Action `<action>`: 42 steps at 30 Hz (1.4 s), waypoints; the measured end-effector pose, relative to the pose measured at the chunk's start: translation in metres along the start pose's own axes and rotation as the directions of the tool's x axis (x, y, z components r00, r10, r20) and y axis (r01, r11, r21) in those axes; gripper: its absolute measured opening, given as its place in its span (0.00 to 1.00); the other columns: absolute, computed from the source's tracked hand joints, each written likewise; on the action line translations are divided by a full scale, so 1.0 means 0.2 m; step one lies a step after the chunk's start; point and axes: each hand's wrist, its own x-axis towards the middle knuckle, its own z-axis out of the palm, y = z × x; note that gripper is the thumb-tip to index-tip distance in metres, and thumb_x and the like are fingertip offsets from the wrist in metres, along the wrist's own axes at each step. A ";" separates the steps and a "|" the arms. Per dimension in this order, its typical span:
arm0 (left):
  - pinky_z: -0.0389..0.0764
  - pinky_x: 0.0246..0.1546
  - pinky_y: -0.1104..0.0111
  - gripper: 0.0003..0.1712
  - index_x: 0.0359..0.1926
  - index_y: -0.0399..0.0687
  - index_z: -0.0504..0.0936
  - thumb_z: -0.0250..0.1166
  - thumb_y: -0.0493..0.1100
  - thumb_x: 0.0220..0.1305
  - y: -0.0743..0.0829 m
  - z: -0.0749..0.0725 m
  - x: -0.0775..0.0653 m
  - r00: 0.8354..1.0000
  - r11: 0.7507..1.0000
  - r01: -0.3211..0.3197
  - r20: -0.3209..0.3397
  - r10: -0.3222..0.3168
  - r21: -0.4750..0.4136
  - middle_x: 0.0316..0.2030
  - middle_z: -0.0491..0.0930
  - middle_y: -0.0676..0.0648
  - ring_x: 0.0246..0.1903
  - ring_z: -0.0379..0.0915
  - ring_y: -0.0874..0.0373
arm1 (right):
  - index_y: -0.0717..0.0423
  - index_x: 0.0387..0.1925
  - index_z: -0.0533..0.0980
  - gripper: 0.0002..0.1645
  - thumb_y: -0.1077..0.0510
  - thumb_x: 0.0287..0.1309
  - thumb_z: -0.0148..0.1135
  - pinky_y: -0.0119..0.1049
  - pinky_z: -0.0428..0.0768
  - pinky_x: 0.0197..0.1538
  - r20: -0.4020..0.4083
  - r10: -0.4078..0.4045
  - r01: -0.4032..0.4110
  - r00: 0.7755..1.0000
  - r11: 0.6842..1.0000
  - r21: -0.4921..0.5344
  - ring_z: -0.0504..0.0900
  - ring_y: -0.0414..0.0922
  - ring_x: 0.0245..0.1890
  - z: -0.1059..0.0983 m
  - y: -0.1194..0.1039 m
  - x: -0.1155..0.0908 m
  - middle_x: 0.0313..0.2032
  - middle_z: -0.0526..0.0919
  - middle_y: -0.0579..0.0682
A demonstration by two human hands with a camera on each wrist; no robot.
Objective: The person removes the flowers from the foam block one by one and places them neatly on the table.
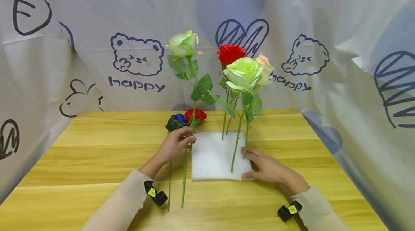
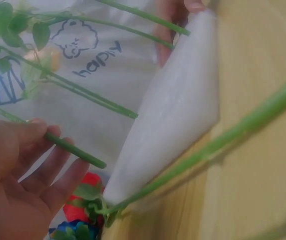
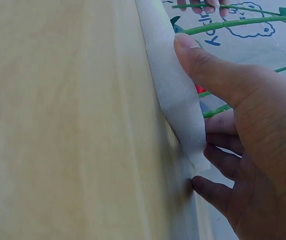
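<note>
In the head view my left hand (image 1: pixel 176 144) pinches the stem of a pale green rose (image 1: pixel 183 44), held upright at the left edge of a white foam block (image 1: pixel 210 162). The left wrist view shows the cut end of that stem (image 2: pixel 90 159) hanging free beside the foam. My right hand (image 1: pixel 267 166) grips the foam's right side, thumb by the near corner and fingers along the edge. Rising from the foam are a red rose (image 1: pixel 231 55), a large pale green rose (image 1: pixel 244 76) and a peach rose (image 1: pixel 263 60).
A blue rose (image 1: pixel 179 118) and another red rose (image 1: pixel 195 115) lie on the wooden table (image 1: pixel 81 173) left of the foam, stems pointing toward me. Printed cloth (image 1: pixel 191 4) hangs behind the table and at its sides.
</note>
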 end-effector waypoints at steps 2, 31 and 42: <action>0.85 0.41 0.60 0.13 0.54 0.39 0.79 0.58 0.37 0.72 0.00 -0.02 -0.02 1.000 1.000 0.010 -0.010 -0.010 0.017 0.40 0.80 0.40 0.42 0.79 0.39 | 0.56 0.74 0.58 0.58 0.25 0.53 0.59 0.53 0.66 0.66 0.000 -0.002 0.002 1.000 1.000 0.000 0.64 0.58 0.67 0.00 0.00 0.00 0.71 0.60 0.58; 0.85 0.38 0.66 0.13 0.54 0.39 0.78 0.58 0.38 0.72 0.03 -0.23 -0.28 0.998 0.991 0.059 -0.026 -0.056 0.124 0.42 0.80 0.36 0.42 0.80 0.42 | 0.59 0.73 0.59 0.58 0.26 0.54 0.59 0.52 0.66 0.66 -0.011 -0.037 0.037 0.999 0.999 -0.007 0.64 0.57 0.67 0.00 0.00 0.00 0.70 0.61 0.59; 0.85 0.37 0.66 0.16 0.57 0.36 0.76 0.57 0.37 0.72 0.04 -0.27 -0.37 0.999 0.977 0.047 -0.005 -0.047 0.207 0.42 0.81 0.38 0.41 0.80 0.43 | 0.59 0.73 0.59 0.57 0.27 0.55 0.60 0.53 0.66 0.67 -0.017 -0.031 0.031 0.999 1.000 -0.008 0.63 0.58 0.68 -0.01 0.00 0.00 0.71 0.60 0.59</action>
